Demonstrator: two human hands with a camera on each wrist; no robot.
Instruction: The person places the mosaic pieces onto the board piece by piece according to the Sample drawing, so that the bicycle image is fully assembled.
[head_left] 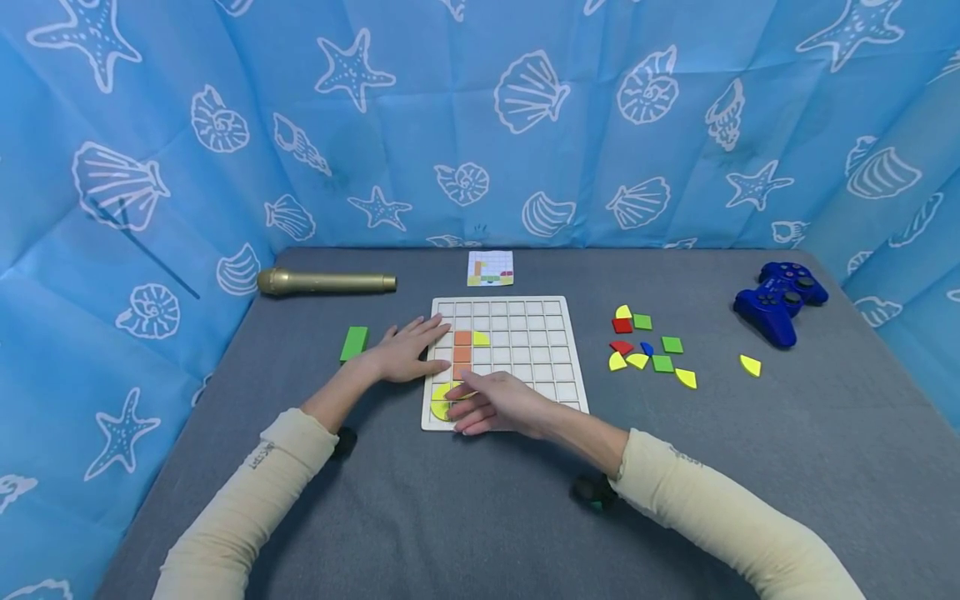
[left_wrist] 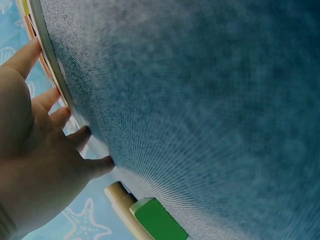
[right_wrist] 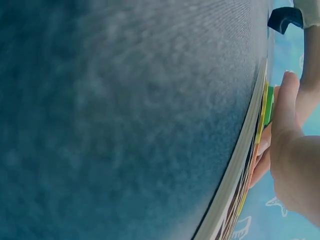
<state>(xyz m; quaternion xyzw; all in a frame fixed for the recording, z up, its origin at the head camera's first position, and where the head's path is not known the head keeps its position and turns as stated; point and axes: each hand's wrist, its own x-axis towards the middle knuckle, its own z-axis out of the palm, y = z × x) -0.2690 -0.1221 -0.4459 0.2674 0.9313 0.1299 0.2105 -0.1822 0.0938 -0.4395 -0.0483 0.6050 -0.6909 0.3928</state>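
Note:
A white grid board (head_left: 528,312) lies on the table. Three orange squares (head_left: 462,354) stand in a column on its left side, with a yellow quarter-round piece (head_left: 481,338) beside the top one. In the lower left corner, yellow quarter-round pieces (head_left: 440,408) form part of a circle. My left hand (head_left: 408,350) rests at the board's left edge, fingers straight and spread, fingertips right at the rim in the left wrist view. My right hand (head_left: 502,404) is over the lower left of the board, fingers loosely bent by the yellow pieces and partly hiding them. No piece shows in its grasp.
Loose red, green, yellow and blue pieces (head_left: 663,363) lie right of the board, one yellow piece (head_left: 751,365) farther out. A pattern card (head_left: 491,268) sits behind it. A green block (head_left: 354,342) and gold microphone (head_left: 330,282) are left; a blue game controller (head_left: 780,302) is far right.

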